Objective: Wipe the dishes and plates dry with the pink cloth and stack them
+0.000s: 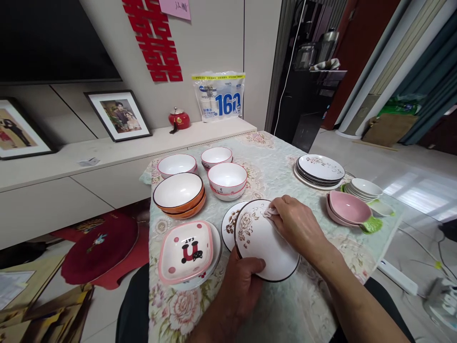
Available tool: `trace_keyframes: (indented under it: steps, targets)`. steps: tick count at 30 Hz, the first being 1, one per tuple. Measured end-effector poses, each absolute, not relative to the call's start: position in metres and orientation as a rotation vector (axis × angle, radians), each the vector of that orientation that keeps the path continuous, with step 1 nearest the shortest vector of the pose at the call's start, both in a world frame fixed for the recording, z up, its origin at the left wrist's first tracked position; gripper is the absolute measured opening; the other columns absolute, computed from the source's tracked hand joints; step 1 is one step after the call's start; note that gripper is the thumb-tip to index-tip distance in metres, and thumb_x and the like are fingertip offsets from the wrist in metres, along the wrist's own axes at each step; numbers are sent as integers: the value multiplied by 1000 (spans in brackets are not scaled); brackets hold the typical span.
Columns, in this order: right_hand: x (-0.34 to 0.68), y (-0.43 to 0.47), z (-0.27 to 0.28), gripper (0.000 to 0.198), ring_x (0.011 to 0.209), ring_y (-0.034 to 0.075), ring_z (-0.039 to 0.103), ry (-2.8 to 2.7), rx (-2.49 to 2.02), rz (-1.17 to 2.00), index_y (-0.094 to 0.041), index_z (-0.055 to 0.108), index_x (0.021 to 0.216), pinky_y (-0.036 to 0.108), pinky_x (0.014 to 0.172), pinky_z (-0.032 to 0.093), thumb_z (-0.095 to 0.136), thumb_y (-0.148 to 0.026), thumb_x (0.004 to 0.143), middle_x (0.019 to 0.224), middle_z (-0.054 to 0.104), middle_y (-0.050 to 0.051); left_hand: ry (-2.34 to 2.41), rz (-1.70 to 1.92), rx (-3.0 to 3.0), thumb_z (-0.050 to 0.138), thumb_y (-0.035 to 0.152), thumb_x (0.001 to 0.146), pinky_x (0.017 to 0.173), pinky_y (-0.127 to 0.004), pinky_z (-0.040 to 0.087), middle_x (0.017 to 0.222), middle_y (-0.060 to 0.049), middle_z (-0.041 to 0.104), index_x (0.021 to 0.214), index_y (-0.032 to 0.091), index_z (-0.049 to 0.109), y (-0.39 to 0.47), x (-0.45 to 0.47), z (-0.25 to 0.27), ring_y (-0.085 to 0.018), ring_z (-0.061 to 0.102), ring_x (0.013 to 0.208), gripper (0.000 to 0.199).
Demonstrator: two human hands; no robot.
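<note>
A white plate (pixel 266 243) with brown flowers and a dark rim is tilted up in my left hand (pixel 241 281), whose thumb lies over its near edge. My right hand (pixel 294 221) is closed on a white cloth (pixel 270 211) and presses it to the plate's upper right face. Behind the held plate, another flowered plate (pixel 230 224) lies on the table, partly hidden. To the left of my hands, a square pink-rimmed cat dish (pixel 185 252) rests on a round white plate (pixel 215 247).
Stacked orange bowls (pixel 178 193) and red-rimmed bowls (pixel 227 178) stand at the table's back left. A stack of flowered plates (pixel 319 169), small white bowls (pixel 366 186) and pink leaf-shaped dishes (pixel 348 207) are at the right. A floral tablecloth (pixel 178 307) covers the table.
</note>
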State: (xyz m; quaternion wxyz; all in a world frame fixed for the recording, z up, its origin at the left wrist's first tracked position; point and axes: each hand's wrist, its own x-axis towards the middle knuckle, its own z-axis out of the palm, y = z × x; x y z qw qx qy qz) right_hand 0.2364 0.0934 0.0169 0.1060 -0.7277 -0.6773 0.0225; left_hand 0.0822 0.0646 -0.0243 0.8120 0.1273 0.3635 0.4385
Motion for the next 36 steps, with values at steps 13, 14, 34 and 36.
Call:
trace_keyframes:
  steps: [13,14,34,36]
  targets:
    - [219,81,22,23,91,17,61,-2292,-1222,693,-24,68,99,29,80,47,60,-7,86,96,69,0,723,877,380,60,-4,44,60,-24,44,69,-1,71,77,15,73,69,79,-28,-15,61,65,40]
    - [220,82,21,23,92,17,61,-2298,-1214,685,-23,68,100,29,81,47,60,-6,86,97,69,0,726,881,379,60,-3,44,59,-24,44,68,-1,71,76,14,73,69,79,-28,-15,61,65,39]
    - [228,91,21,15,89,21,61,-2101,-1907,319,-17,64,97,31,76,42,54,-12,87,97,67,7,763,953,325,75,1,54,88,-42,56,92,-8,81,118,16,68,65,81,-27,-30,74,91,66]
    - [224,93,17,18,95,21,60,-2038,-1814,288,-17,63,101,32,82,44,54,-10,87,101,66,8,752,901,310,78,1,51,88,-44,56,91,-9,81,110,14,71,63,82,-26,-32,74,92,61]
